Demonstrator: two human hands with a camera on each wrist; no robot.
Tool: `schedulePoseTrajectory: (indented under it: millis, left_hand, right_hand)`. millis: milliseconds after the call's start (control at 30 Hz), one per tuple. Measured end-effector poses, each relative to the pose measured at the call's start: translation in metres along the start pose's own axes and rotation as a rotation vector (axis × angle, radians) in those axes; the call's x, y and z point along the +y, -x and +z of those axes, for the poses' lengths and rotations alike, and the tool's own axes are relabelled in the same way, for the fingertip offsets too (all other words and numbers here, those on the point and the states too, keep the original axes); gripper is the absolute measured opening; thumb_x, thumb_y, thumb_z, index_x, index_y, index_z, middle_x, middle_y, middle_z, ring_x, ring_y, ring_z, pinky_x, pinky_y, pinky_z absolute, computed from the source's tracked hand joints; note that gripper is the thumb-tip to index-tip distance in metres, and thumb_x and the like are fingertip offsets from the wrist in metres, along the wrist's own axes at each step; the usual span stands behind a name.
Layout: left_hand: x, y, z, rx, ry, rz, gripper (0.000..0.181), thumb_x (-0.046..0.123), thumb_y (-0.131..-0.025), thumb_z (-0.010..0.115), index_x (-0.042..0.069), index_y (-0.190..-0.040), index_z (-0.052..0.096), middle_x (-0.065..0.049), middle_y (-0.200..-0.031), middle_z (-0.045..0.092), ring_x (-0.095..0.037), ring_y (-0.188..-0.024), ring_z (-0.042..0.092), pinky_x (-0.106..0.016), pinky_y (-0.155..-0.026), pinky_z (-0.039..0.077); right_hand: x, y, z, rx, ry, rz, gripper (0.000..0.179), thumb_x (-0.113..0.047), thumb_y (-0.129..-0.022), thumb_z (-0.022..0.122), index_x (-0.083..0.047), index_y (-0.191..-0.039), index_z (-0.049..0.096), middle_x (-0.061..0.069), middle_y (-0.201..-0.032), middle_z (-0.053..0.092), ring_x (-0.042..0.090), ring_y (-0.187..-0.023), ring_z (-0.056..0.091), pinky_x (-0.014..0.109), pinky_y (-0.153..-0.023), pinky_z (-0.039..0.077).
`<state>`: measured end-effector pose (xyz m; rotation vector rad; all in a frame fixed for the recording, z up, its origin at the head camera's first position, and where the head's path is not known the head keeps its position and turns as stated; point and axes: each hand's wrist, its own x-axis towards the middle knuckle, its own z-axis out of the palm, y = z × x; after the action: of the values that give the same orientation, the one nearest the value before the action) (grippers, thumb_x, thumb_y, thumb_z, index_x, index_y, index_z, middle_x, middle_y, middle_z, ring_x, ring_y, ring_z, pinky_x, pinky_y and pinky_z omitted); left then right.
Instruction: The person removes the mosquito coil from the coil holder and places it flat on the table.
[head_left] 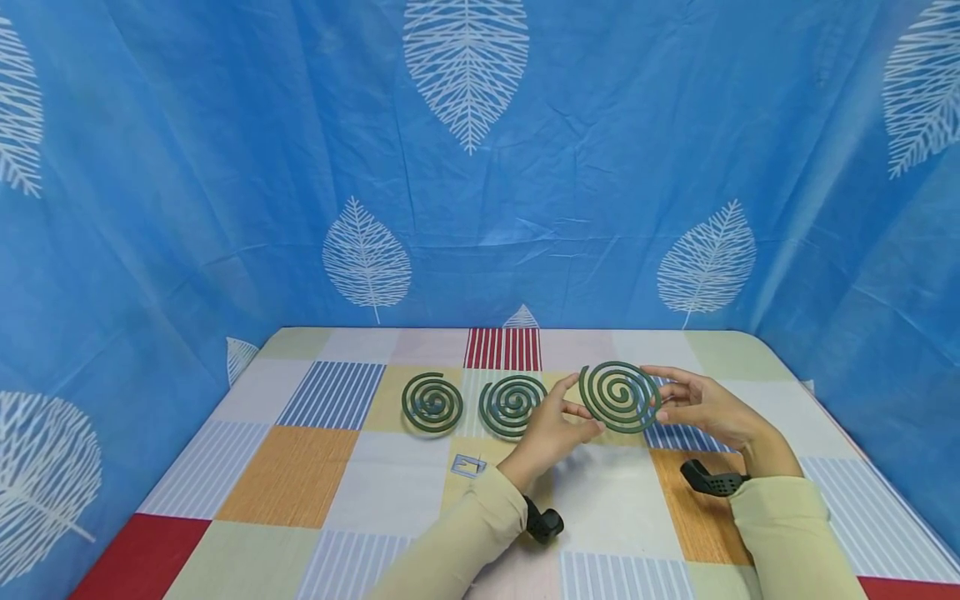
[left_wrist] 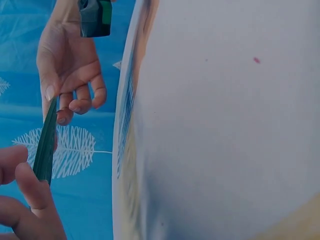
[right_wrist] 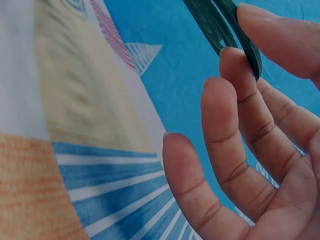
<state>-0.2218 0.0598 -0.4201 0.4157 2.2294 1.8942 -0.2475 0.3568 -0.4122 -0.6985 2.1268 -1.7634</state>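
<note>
Between the two hands a dark green mosquito coil (head_left: 619, 395) is held up, its flat spiral face toward the head camera. My left hand (head_left: 551, 433) pinches its left edge with thumb and fingers. At the right edge, the thumb and fingertips of my right hand (head_left: 701, 408) grip it. Seen edge-on in the left wrist view, the coil (left_wrist: 46, 145) is a thin green strip between the hands. The right wrist view shows the coil (right_wrist: 215, 25) between thumb and a fingertip, the other fingers loosely bent.
Two more green coils, one at left (head_left: 432, 403) and one in the middle (head_left: 513, 405), lie on the patchwork tablecloth (head_left: 390, 483). The left hand partly overlaps the middle one. A blue curtain (head_left: 570, 208) with white leaf prints surrounds the table's back and sides.
</note>
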Motion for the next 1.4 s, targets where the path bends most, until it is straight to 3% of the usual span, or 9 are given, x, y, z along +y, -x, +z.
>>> schedulePoseTrajectory:
  millis: [267, 367, 500, 600, 967, 1167, 1400]
  left_hand:
    - [-0.002, -0.008, 0.004, -0.013, 0.048, -0.039, 0.084, 0.004, -0.093, 0.080, 0.006, -0.166, 0.040, 0.000, -0.098, 0.069, -0.010, -0.071, 0.066, -0.023, -0.063, 0.048]
    - [-0.004, -0.010, 0.005, -0.014, 0.083, -0.064, 0.083, 0.004, -0.093, 0.080, 0.006, -0.166, 0.041, 0.000, -0.098, 0.068, -0.010, -0.071, 0.066, -0.023, -0.061, 0.046]
    - [-0.005, -0.012, 0.006, -0.019, 0.086, -0.111, 0.082, 0.006, -0.094, 0.081, 0.006, -0.166, 0.041, 0.002, -0.102, 0.066, -0.009, -0.075, 0.069, -0.024, -0.059, 0.045]
    - [-0.006, -0.012, 0.006, -0.024, 0.076, -0.143, 0.080, 0.005, -0.096, 0.079, 0.007, -0.166, 0.041, 0.002, -0.106, 0.066, -0.009, -0.076, 0.070, -0.024, -0.057, 0.042]
    - [-0.009, -0.014, 0.010, -0.038, 0.134, -0.214, 0.075, -0.002, -0.096, 0.074, 0.005, -0.164, 0.042, 0.001, -0.099, 0.068, -0.008, -0.067, 0.062, -0.018, -0.050, 0.033]
    - [-0.013, -0.014, 0.010, -0.057, 0.124, -0.211, 0.071, -0.001, -0.098, 0.072, 0.001, -0.162, 0.042, 0.001, -0.094, 0.071, -0.005, -0.065, 0.061, -0.017, -0.052, 0.038]
    - [-0.015, -0.015, 0.010, -0.079, 0.127, -0.223, 0.071, 0.002, -0.098, 0.072, -0.003, -0.162, 0.041, -0.001, -0.107, 0.075, -0.003, -0.067, 0.064, -0.018, -0.057, 0.043]
  right_hand:
    - [0.007, 0.002, -0.004, 0.027, -0.006, 0.043, 0.061, 0.005, -0.103, 0.065, -0.030, -0.153, 0.057, 0.000, -0.112, 0.073, 0.015, -0.104, 0.071, 0.031, -0.090, 0.060]
    - [0.009, 0.002, -0.004, 0.049, 0.016, 0.083, 0.061, 0.003, -0.103, 0.067, -0.018, -0.158, 0.053, 0.001, -0.112, 0.073, 0.016, -0.102, 0.072, 0.031, -0.089, 0.060]
    - [0.011, -0.001, -0.002, 0.077, 0.062, 0.134, 0.069, 0.001, -0.102, 0.069, 0.006, -0.163, 0.037, 0.003, -0.111, 0.072, 0.018, -0.100, 0.072, 0.031, -0.087, 0.061]
    - [0.013, -0.003, -0.001, 0.091, 0.094, 0.161, 0.076, -0.001, -0.102, 0.070, 0.014, -0.162, 0.027, 0.005, -0.112, 0.071, 0.019, -0.098, 0.072, 0.032, -0.085, 0.060]
    - [0.018, -0.007, 0.002, 0.128, 0.170, 0.245, 0.082, -0.005, -0.100, 0.074, 0.013, -0.164, 0.027, 0.009, -0.111, 0.070, 0.018, -0.085, 0.064, 0.032, -0.073, 0.056]
    - [0.018, -0.009, 0.005, 0.168, 0.223, 0.295, 0.081, -0.007, -0.098, 0.078, 0.013, -0.162, 0.032, 0.010, -0.111, 0.071, 0.018, -0.089, 0.066, 0.033, -0.075, 0.057]
    - [0.017, -0.008, 0.006, 0.182, 0.258, 0.315, 0.075, -0.007, -0.100, 0.075, 0.016, -0.159, 0.036, 0.009, -0.111, 0.071, 0.016, -0.083, 0.063, 0.033, -0.071, 0.055]
